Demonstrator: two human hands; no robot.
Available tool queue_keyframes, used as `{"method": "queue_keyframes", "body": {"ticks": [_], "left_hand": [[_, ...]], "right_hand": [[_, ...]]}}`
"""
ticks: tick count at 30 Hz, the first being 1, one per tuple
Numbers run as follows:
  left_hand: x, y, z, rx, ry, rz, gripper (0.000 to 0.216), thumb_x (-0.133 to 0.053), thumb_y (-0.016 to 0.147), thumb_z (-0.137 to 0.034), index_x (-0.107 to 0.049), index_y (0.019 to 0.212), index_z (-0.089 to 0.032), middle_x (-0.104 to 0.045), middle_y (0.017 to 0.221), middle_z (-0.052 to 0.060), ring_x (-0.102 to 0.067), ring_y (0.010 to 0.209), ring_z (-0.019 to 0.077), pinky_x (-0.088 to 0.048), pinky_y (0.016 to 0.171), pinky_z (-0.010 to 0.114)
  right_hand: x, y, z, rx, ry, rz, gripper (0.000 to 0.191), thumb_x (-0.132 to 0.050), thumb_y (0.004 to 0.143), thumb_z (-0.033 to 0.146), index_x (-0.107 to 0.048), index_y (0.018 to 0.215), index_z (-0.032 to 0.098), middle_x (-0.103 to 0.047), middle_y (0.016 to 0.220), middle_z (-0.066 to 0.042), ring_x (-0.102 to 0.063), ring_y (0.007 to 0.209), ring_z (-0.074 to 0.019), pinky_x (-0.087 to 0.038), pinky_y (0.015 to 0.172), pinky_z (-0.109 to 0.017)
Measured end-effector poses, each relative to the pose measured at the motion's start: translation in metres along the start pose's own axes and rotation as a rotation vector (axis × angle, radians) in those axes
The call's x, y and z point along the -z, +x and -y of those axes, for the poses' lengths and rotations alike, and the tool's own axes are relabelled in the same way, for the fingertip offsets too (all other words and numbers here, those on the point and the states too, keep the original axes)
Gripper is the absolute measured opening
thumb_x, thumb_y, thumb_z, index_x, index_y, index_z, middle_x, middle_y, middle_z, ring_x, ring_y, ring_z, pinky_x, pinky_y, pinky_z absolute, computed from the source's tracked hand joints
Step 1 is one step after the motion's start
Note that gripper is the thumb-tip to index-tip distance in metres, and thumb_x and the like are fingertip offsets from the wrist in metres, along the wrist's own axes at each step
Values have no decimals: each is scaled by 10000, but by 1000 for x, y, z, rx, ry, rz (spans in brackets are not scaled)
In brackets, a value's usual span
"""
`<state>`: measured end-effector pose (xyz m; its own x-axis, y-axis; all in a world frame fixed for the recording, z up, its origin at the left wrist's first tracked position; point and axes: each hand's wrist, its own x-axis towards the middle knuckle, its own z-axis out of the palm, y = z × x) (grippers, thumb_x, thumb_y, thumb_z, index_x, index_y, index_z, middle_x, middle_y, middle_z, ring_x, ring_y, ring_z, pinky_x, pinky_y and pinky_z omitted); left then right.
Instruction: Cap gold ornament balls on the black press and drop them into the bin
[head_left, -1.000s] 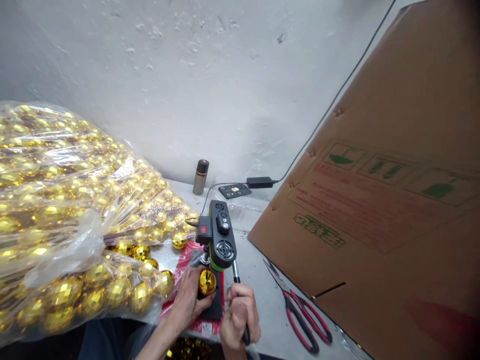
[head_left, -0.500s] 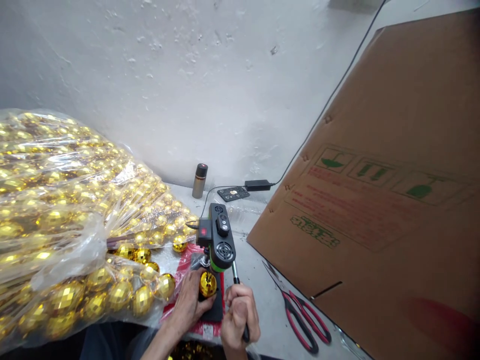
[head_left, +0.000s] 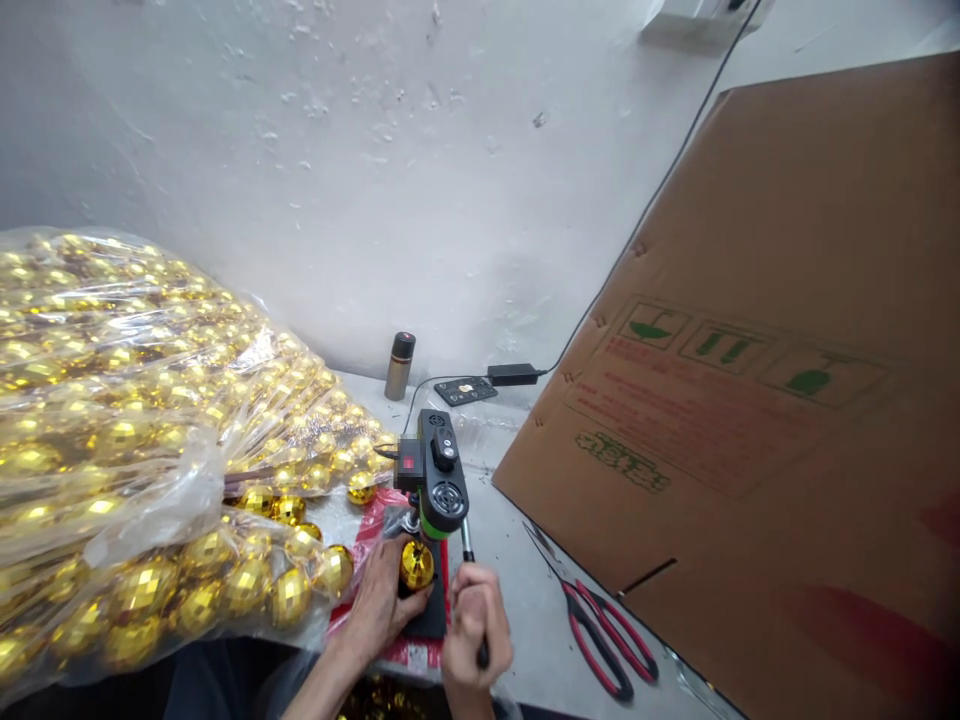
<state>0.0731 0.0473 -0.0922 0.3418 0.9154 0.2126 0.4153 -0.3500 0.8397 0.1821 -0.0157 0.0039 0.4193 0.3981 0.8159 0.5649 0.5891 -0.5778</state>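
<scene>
My left hand [head_left: 382, 592] is closed around the side of a shiny gold faceted ball [head_left: 416, 566], its thumb below the ball. The ball sits under the head of a small black bench machine [head_left: 442, 470] with round vents and a green band. My right hand [head_left: 474, 625] is wrapped round the black grip of a lever [head_left: 468, 545] on the machine's right side. Beneath the machine lies a dark base plate [head_left: 426, 626] on red plastic [head_left: 360, 555]. The contact between ball and machine head is hidden.
A large clear bag of gold balls [head_left: 135, 420] fills the left. A cardboard box [head_left: 720, 400] leans on the right, with red-handled scissors [head_left: 607, 635] beside it. A flask [head_left: 400, 366], a dark phone-like slab [head_left: 465, 390] and a power adapter [head_left: 512, 375] stand near the wall.
My right hand and the lever grip have shifted slightly left and up. My left hand keeps its hold on the ball. The camera view has tilted a little.
</scene>
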Motion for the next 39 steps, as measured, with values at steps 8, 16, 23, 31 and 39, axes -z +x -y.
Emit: {"method": "queue_keyframes", "body": {"ticks": [8, 16, 23, 31, 39], "left_hand": [[6, -46, 32, -147, 224, 24, 935, -856, 725, -460, -461, 1534, -208, -521, 1566, 229, -472, 1459, 460, -460, 1151, 632], [82, 68, -16, 321, 697, -62, 411, -504, 1001, -264, -589, 1336, -41, -667, 1311, 291, -647, 1246, 397, -498, 1058, 531], [85, 89, -12, 305, 563, 12, 490, -603, 978, -373, -562, 1390, -110, -720, 1220, 201, -711, 1169, 314, -543, 1004, 402], [94, 28, -28, 196, -116, 12, 556, -509, 955, -585, -611, 1386, -249, -685, 1403, 92, -620, 1343, 291, -488, 1143, 426], [45, -1, -34, 133, 167, 51, 598, -654, 873, -484, -584, 1404, -216, -714, 1336, 155, -682, 1235, 366, -546, 1049, 511]], "right_hand": [[6, 53, 40, -158, 29, 105, 331, -465, 1059, 188, -532, 736, 213, -482, 665, 34, -474, 564, -105, -384, 520, -222], [7, 25, 22, -96, 52, 105, 295, -451, 1030, 105, -494, 761, 216, -507, 713, 15, -494, 600, -113, -395, 542, -228], [7, 29, 24, -49, 47, 93, 304, -423, 1030, 78, -504, 774, 220, -505, 713, 18, -501, 608, -111, -401, 551, -223], [4, 56, 42, -117, 30, 108, 313, -438, 1050, 128, -515, 762, 221, -495, 689, 33, -476, 585, -99, -381, 532, -213], [5, 56, 43, -105, 4, 124, 304, -437, 1052, 131, -527, 775, 217, -513, 696, 31, -486, 595, -96, -404, 553, -203]]}}
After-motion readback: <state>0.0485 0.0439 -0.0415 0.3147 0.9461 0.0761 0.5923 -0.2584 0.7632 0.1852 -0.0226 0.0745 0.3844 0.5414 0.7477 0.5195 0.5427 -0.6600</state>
